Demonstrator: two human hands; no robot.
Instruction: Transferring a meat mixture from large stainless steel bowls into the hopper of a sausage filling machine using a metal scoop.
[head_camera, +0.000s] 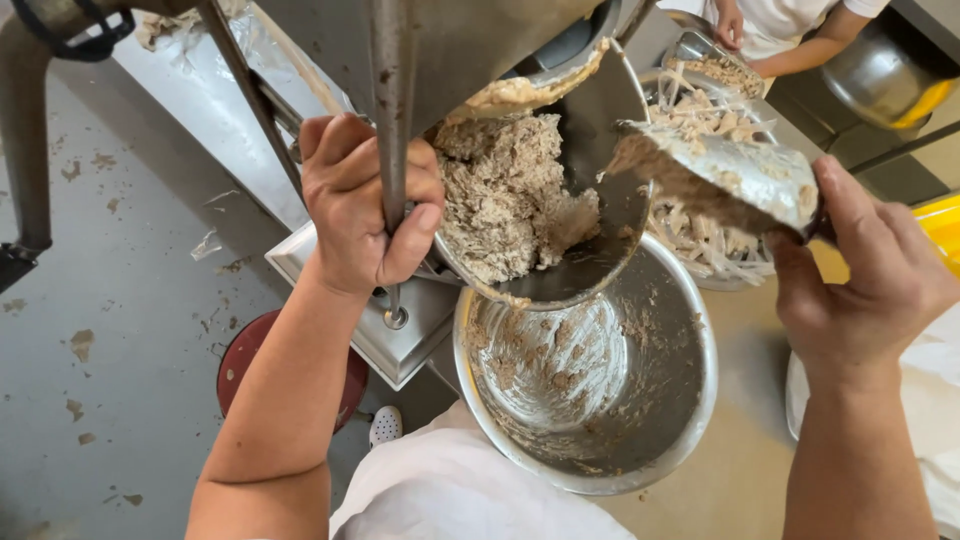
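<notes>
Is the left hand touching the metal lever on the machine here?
Touching. The head view shows the left hand closed around the metal lever, fingers wrapped across the front and the thumb pressed against the rod, with no gap.

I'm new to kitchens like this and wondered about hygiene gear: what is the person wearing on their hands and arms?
Nothing covers them. The left hand and right hand are bare, with no gloves, rings or watch visible. Both forearms are bare too, with no sleeves reaching into view. Below them shows a white garment, likely an apron or coat.
</notes>
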